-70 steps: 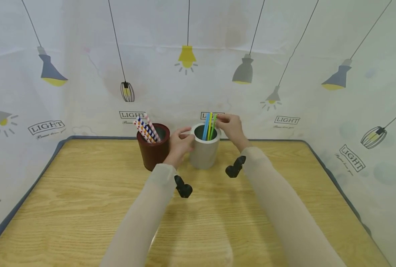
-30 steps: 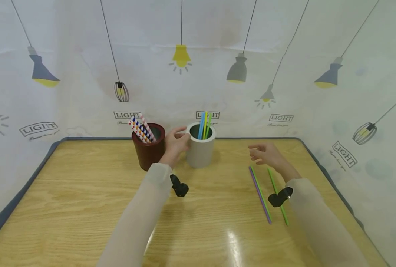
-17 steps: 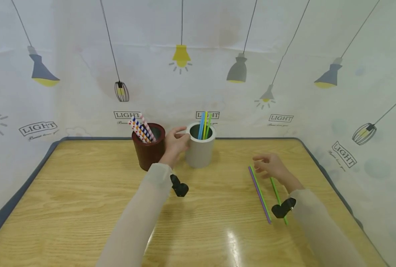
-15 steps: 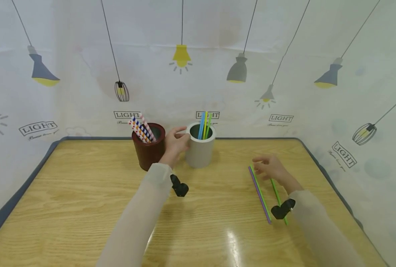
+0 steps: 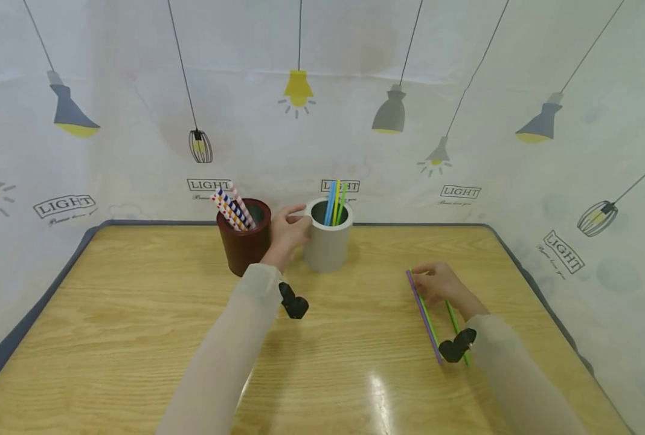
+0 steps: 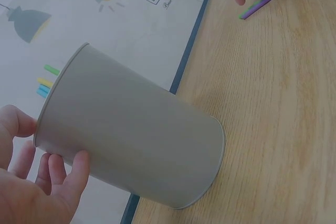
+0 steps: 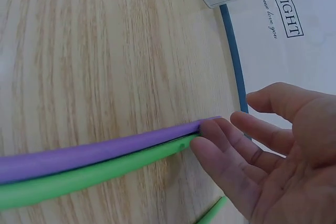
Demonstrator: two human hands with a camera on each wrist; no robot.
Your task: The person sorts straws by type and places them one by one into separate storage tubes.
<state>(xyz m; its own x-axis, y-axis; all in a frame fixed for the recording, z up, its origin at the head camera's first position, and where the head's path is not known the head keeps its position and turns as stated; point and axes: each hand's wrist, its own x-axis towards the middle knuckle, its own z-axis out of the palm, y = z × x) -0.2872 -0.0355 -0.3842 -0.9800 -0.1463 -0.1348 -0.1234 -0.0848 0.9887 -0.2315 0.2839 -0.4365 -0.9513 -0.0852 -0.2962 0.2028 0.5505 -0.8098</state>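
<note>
At the back of the table, my left hand [image 5: 288, 232] holds the white cup [image 5: 328, 249] at its left side, thumb and fingers about the rim. Blue, yellow and green straws [image 5: 337, 202] stand in this cup. Farther right, my right hand [image 5: 439, 283] is down at the far ends of two straws lying side by side. One is a purple straw [image 7: 105, 149], the other a green straw [image 7: 105, 169]. In the right wrist view, loosely bent fingertips touch the straws' ends while the thumb stays apart. Another green straw [image 5: 452, 317] lies partly under the right hand and wrist.
Left of the white cup stands a dark red cup [image 5: 244, 249] with several striped straws [image 5: 231, 208] leaning in it. The wooden table [image 5: 137, 338] is bordered by a blue edge, with a lamp-printed backdrop [image 5: 257, 109] behind and at the sides.
My right hand has left the straws at the white cup, moved right, then lowered and shifted slightly toward me onto the lying straws. My left hand has stayed at the white cup.
</note>
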